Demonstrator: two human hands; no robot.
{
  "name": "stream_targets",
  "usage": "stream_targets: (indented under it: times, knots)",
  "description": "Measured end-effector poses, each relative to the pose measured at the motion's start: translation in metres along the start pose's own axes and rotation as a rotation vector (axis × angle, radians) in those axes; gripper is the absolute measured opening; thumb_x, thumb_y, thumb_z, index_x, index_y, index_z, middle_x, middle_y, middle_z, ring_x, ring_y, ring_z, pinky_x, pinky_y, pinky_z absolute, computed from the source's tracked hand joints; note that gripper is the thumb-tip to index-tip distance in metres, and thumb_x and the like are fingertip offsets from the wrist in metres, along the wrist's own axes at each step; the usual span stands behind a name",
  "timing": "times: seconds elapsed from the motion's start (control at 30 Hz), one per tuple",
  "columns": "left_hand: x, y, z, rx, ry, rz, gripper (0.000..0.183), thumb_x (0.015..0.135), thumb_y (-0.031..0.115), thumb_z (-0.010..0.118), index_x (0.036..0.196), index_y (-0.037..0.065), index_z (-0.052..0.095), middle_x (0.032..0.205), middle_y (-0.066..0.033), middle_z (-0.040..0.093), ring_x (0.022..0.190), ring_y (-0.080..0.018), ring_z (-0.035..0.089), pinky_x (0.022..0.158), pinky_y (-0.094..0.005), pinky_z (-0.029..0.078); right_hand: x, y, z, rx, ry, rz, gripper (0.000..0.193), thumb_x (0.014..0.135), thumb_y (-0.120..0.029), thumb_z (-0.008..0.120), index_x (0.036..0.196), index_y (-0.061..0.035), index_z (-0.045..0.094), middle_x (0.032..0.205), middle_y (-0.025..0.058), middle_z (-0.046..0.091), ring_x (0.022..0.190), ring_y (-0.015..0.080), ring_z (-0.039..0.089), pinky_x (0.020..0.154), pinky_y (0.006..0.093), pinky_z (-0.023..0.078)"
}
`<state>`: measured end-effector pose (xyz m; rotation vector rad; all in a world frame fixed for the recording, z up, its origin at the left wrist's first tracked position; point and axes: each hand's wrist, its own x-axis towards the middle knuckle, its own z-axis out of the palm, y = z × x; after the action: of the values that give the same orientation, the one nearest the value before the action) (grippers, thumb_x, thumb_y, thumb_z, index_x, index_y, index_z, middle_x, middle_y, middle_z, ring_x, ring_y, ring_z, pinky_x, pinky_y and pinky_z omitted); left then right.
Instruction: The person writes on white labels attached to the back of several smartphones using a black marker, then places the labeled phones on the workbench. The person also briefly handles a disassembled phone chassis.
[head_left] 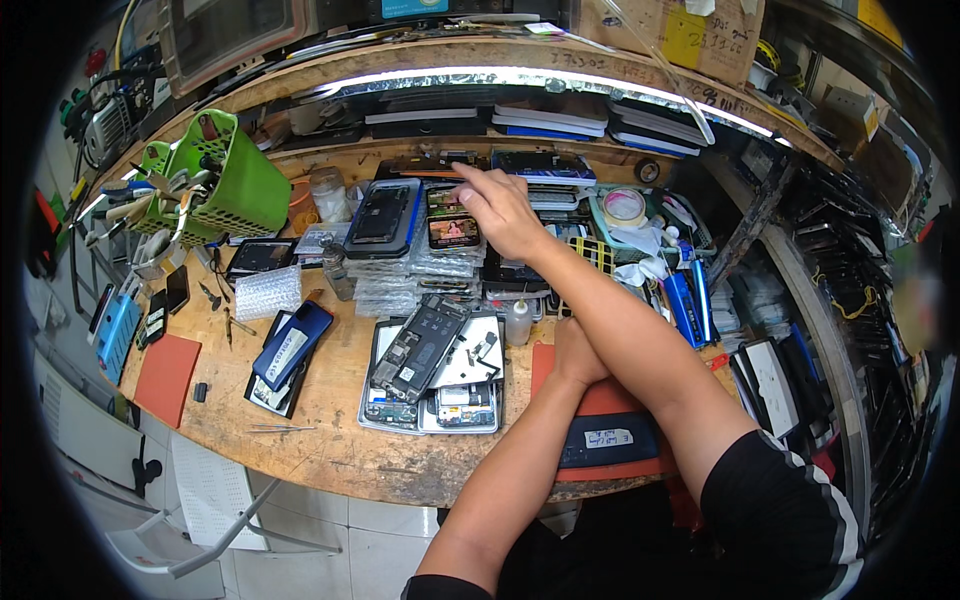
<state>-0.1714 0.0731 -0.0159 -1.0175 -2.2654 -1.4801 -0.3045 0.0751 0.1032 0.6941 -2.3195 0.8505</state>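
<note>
Could pass along bench strip (340,362) between blue smartphone (296,342) and parts trays (390,427). Got blocked farther back by bubble-wrapped stack (388,286), rightward by squeeze bottle (518,325) and crossed forearms (612,305), above by wooden shelf (480,61).

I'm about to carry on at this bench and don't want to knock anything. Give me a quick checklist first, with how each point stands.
1. Arms uncrossed: not ok; the right forearm crosses over the left hand.
2. Left hand empty: cannot tell; it is partly hidden.
3. Right hand clear of the lit phone: cannot tell; it is at the screen, contact unclear.
4. Dark blue phone on the red mat: ok.
5. Tweezers on the bench: ok; they lie near its front edge.
</note>
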Motion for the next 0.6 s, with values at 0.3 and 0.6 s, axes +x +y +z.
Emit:
stream_targets:
  times: [0.3,0.6]
  knots:
    - [0.003,0.006,0.007,0.034,0.172,0.324,0.030,0.070,0.041,0.085,0.083,0.015,0.079,0.076,-0.0097,0.076,0.068,-0.0303,0.075,0.063,-0.0446,0.059,-0.013,0.007,-0.020,0.003,0.116,0.142,0.052,0.105,-0.032,0.049,0.145,0.0010,0.057,0.116,0.0115,0.077,0.115,0.0317,0.062,0.109,0.0454,0.037]
    - [0.006,0.028,-0.006,0.002,0.432,0.191,0.012,0.088,0.017,0.074,0.077,0.011,0.073,0.053,-0.0058,0.059,0.046,-0.0237,0.060,0.046,-0.0376,0.046,-0.071,0.107,-0.098,-0.419,0.166,0.271,0.038,0.088,-0.016,0.064,0.123,-0.0054,0.073,0.119,0.0150,0.075,0.119,0.0344,0.064,0.108,0.0525,0.040]
